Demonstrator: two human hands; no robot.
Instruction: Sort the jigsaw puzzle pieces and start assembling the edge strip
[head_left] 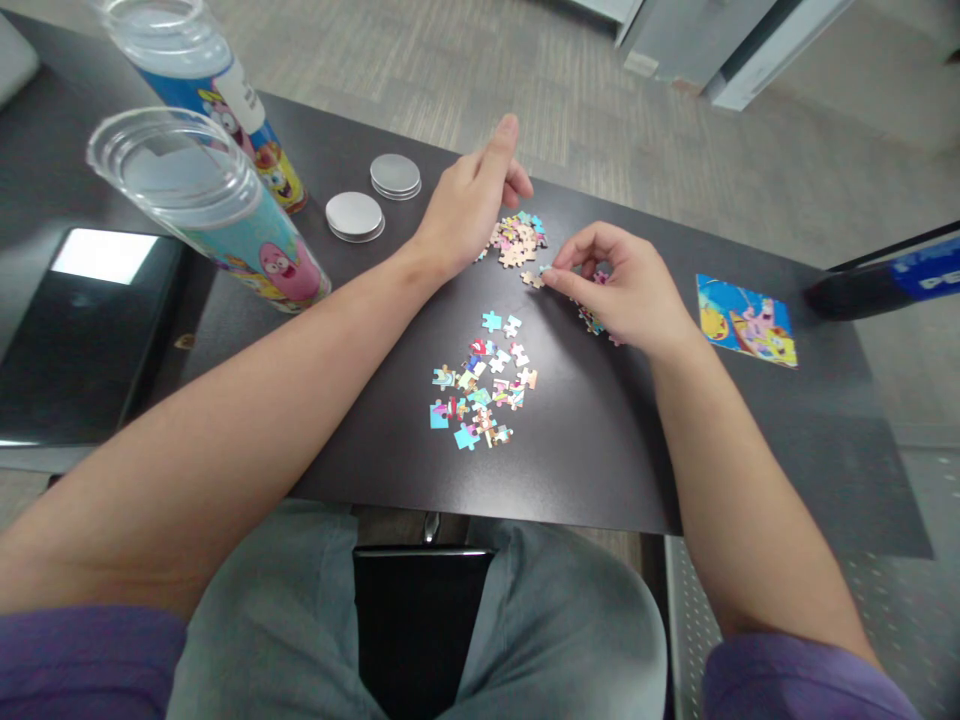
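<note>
My left hand (pixel 474 205) rests on its edge at the far side of the table, thumb raised away from loosely curled fingers, with nothing visible in it. Beside its fingers lies a heap of jigsaw puzzle pieces (pixel 516 240). My right hand (pixel 619 285) pinches a small jigsaw puzzle piece (pixel 546 270) between thumb and fingertips, close to a tan piece (pixel 531 280) at the heap's near side. Another heap of pieces (pixel 592 320) is partly hidden under my right hand. Nearer to me, several loose pieces (pixel 480 397) are spread out, mostly unjoined.
Two clear-topped cartoon tubes (pixel 277 260) (pixel 274 165) stand at the left, near two stacks of silver lids (pixel 354 215) (pixel 395 174). A black tablet-like device (pixel 75 350) lies at far left. At right are a cartoon picture card (pixel 748 322) and a dark bottle-like object (pixel 847 295).
</note>
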